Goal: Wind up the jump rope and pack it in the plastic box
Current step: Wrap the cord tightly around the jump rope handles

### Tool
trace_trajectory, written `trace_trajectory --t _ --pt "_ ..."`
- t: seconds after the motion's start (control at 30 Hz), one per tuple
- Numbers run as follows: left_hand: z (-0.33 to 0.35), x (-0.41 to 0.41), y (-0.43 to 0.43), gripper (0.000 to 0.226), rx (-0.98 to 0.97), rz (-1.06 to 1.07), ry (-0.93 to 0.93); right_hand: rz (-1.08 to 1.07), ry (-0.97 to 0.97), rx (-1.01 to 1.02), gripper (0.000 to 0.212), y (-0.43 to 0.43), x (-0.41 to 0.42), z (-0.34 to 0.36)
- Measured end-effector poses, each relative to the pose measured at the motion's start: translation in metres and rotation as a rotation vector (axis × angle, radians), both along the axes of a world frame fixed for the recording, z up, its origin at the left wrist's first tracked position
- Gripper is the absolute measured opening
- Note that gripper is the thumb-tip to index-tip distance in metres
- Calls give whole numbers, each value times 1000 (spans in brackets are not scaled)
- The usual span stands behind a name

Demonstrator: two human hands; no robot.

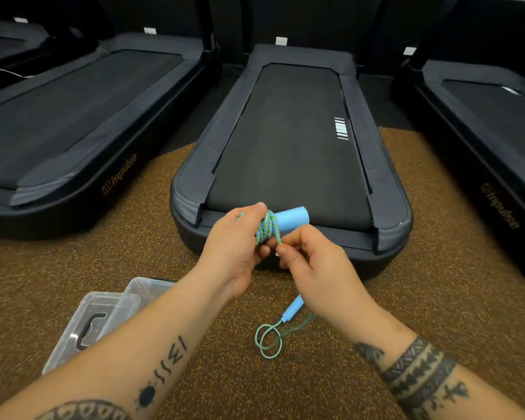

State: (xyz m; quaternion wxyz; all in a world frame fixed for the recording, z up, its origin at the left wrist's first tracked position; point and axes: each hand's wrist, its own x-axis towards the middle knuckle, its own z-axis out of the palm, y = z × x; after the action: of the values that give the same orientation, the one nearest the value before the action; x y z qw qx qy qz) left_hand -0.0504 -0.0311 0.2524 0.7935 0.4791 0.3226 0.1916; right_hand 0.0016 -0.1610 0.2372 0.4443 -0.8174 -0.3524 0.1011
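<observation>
Now left hand (235, 244) fingers clenched round rope-wound blue handle (294, 218); right hand (312, 262) fingers pinch rope (269, 230) just below.

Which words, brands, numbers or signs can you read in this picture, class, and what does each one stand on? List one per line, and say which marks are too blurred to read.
"impulse", with a small logo before it: side of the left treadmill.
"impulse", with a logo: side of the right treadmill.
White bars: belt of the middle treadmill, a mark, not text.
White tags at the treadmills' far ends: too small to read.
Plastic box: no text visible.
</observation>
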Motion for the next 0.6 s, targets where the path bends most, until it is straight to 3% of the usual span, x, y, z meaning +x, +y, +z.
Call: trace_trajectory --t 0.2,0.3,0.4,0.43,0.5,0.6 --pt "8 -7 5 15 -244 -197 -62 57 188 -65 23 -5 28 -3" --pt "11 -10 2 11 -117 -330 22 41 290 -24 12 -6 39 -1" --pt "11 -10 0 10 90 -444 160 49 667 121 5 -8 52 0" --pt "9 -9 1 9 165 -485 215 64 701 111 7 -9 54 1" --pt "1 -8 0 10 323 -526 330 70 603 50 8 -12 56 4" --pt "-11 -5 -1 15 486 -388 421 47 341 24 8 -9 52 12"
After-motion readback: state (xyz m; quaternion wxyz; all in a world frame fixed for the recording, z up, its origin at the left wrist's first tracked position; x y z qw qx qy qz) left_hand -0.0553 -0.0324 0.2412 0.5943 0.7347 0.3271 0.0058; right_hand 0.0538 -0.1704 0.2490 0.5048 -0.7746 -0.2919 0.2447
